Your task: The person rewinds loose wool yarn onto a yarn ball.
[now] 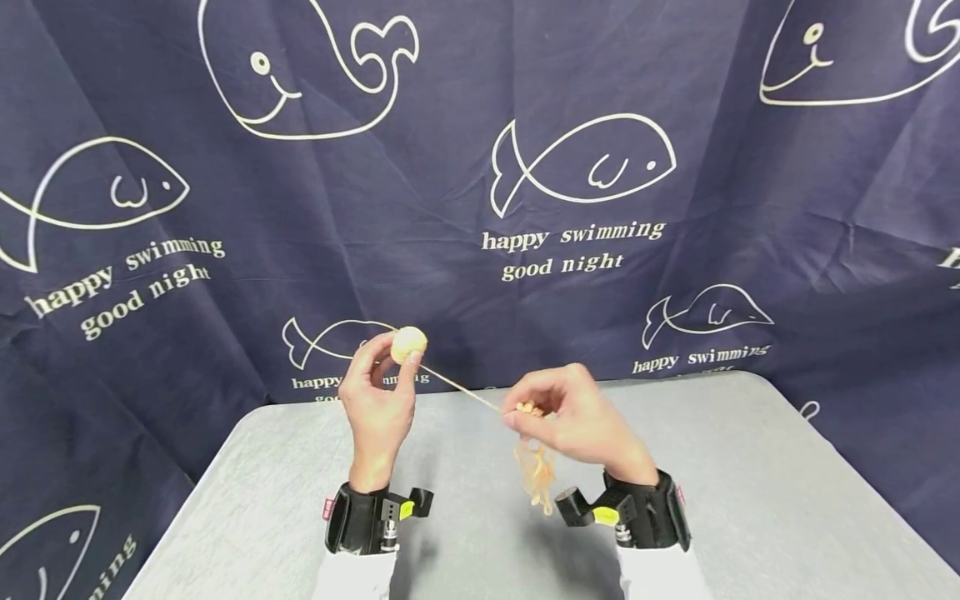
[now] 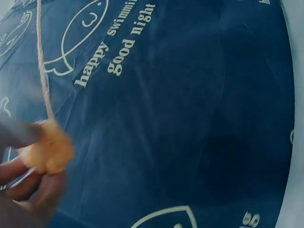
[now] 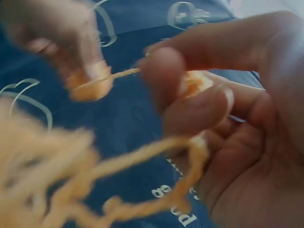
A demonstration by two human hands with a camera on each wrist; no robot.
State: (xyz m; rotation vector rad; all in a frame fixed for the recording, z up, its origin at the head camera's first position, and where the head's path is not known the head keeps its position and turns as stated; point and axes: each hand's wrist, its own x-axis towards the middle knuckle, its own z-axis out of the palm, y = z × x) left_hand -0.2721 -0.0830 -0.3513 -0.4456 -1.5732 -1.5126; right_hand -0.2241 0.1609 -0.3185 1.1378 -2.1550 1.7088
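Observation:
A small pale-yellow ball of yarn point(image 1: 408, 343) is pinched between the thumb and fingers of my left hand point(image 1: 378, 408), raised above the table. From it a taut strand point(image 1: 461, 388) of yarn slopes down to my right hand point(image 1: 573, 414), whose thumb and index finger pinch it. Loose, tangled loops of yarn point(image 1: 538, 475) dangle beneath the right hand. In the right wrist view, these loops point(image 3: 133, 209) are blurred in the foreground, and some yarn point(image 3: 197, 83) shows behind the pinching fingers. The left wrist view shows the ball point(image 2: 50, 148) in the left fingertips, partly covered by them.
A grey table point(image 1: 465, 525) lies beneath both hands. Behind it hangs a dark blue curtain point(image 1: 450, 233) printed with white fish, whales and lettering. Black wrist straps point(image 1: 360, 517) with small camera mounts sit on both wrists, above white sleeves.

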